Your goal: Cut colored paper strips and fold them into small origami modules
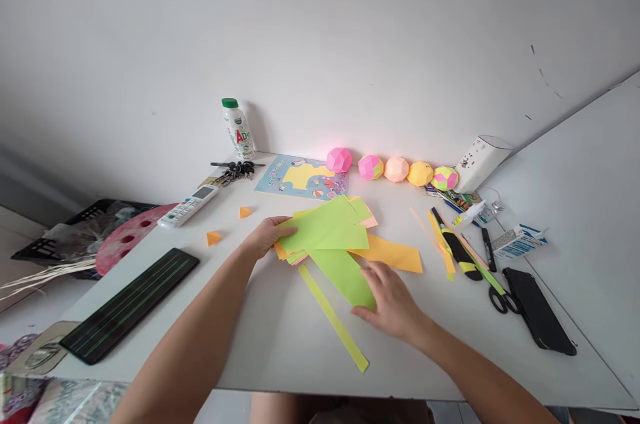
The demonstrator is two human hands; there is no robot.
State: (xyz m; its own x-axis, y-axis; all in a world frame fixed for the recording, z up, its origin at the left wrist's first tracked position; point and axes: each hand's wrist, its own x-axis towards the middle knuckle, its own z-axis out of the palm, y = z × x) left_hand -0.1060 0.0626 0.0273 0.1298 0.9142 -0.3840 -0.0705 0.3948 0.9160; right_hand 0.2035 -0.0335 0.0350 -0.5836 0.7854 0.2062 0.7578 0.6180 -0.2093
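A loose pile of green, orange and pink paper sheets [325, 227] lies mid-table. My left hand [267, 236] grips the pile's left edge, thumb on top of the green paper. My right hand [393, 297] pinches the near end of a green paper strip [336, 272] that slants out from under the pile. An orange paper strip [395, 253] sticks out to the right. Below the pile, a narrow yellow-green strip [334, 319] lies flat by itself. Two small orange paper pyramids [214, 238] sit left of my left hand.
Several faceted paper balls [397, 169] line the wall behind a blue card [275, 174]. At right lie a utility knife [461, 254], scissors [504, 301] and a black phone-like case [539, 311]. At left are a bottle [239, 129], a remote [189, 206] and a black board [131, 304].
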